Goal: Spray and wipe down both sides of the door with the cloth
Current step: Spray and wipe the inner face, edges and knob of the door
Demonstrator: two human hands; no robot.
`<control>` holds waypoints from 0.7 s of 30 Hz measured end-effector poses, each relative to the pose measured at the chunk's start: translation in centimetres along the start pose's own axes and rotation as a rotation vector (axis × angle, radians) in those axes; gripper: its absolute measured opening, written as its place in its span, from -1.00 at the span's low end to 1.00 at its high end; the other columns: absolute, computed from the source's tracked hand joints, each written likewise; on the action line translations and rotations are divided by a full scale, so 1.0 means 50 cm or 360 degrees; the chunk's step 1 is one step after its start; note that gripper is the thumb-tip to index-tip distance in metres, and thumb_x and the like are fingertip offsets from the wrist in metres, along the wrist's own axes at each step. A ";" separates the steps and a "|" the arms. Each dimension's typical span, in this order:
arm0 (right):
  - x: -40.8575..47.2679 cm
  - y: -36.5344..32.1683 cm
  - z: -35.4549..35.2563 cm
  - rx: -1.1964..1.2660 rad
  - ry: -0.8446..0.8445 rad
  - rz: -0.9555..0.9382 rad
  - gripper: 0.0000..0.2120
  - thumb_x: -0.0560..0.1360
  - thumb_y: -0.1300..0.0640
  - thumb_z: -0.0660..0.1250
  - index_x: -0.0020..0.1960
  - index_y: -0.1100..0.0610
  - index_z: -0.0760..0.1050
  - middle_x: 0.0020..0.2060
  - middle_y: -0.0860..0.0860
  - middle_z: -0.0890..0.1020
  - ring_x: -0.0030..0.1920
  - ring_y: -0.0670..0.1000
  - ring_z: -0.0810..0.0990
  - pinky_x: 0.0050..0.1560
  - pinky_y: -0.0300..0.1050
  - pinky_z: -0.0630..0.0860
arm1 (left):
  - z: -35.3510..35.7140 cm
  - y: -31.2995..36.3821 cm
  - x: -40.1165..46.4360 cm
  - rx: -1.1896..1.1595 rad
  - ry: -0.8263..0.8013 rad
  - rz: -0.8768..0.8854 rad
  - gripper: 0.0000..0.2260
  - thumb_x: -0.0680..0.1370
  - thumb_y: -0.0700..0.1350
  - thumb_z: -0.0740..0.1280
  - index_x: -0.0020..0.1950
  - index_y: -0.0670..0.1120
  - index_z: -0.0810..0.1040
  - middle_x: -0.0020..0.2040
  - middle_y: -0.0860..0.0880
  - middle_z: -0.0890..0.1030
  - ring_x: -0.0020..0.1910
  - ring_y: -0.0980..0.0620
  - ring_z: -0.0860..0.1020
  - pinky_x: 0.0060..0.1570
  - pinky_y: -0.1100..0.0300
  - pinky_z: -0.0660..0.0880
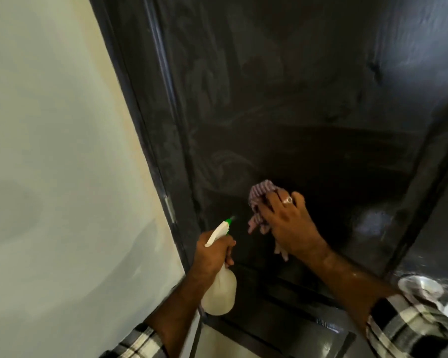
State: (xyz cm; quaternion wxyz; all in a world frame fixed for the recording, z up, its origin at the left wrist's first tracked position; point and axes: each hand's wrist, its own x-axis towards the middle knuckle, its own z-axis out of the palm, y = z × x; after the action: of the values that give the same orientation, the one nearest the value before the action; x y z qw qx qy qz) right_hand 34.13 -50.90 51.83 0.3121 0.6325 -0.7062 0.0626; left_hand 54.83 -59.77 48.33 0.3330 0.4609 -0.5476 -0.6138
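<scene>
The left hand (212, 254) gripped the neck of the white spray bottle (219, 293), fingers curled round it below the trigger head; the bottle's long axis ran up and slightly right, its green-tipped nozzle (228, 222) pointing past the knuckles at the dark door (295, 99). The right hand (287, 223) pressed the striped cloth (259, 200) flat against the door, fingers spread and fairly straight. The cloth bunched beyond the fingertips and trailed under the palm, just right of the nozzle.
</scene>
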 end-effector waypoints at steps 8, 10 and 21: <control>0.063 0.063 -0.039 0.0029 0.0479 0.0203 -0.48 0.37 0.06 0.53 0.30 0.17 0.62 0.23 0.27 0.54 0.21 0.33 0.46 0.19 0.21 0.31 | -0.118 -0.023 0.076 -0.0038 0.0276 0.0004 -0.82 0.66 -0.11 0.39 0.21 -0.16 0.53 -0.18 -0.20 0.64 -0.40 0.00 0.58 -0.34 0.21 0.64; 0.142 0.021 -0.028 0.0016 0.0557 0.0217 -0.58 0.44 0.12 0.48 0.28 0.19 0.63 0.22 0.28 0.56 0.20 0.34 0.50 0.20 0.23 0.35 | -0.130 -0.009 0.101 -0.0067 0.0235 0.0085 -0.86 0.68 -0.12 0.36 0.09 -0.19 0.60 -0.22 -0.20 0.64 -0.39 -0.01 0.60 -0.31 0.18 0.65; 0.292 -0.158 0.081 -0.0031 -0.0083 -0.0398 -0.20 0.06 -0.08 0.74 0.28 0.05 0.68 0.33 0.17 0.51 0.34 0.25 0.44 0.32 0.22 0.31 | -0.226 0.012 0.264 -0.0124 0.0240 0.0123 -0.81 0.65 -0.11 0.42 0.15 -0.22 0.59 -0.26 -0.15 0.64 -0.38 -0.01 0.62 -0.31 0.19 0.64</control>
State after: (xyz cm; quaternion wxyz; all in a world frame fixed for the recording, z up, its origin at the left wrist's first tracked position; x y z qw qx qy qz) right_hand 39.96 -66.84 53.77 0.3051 0.7139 -0.6302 -0.0002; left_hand 60.65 -76.06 46.55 0.4144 0.4710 -0.5141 -0.5849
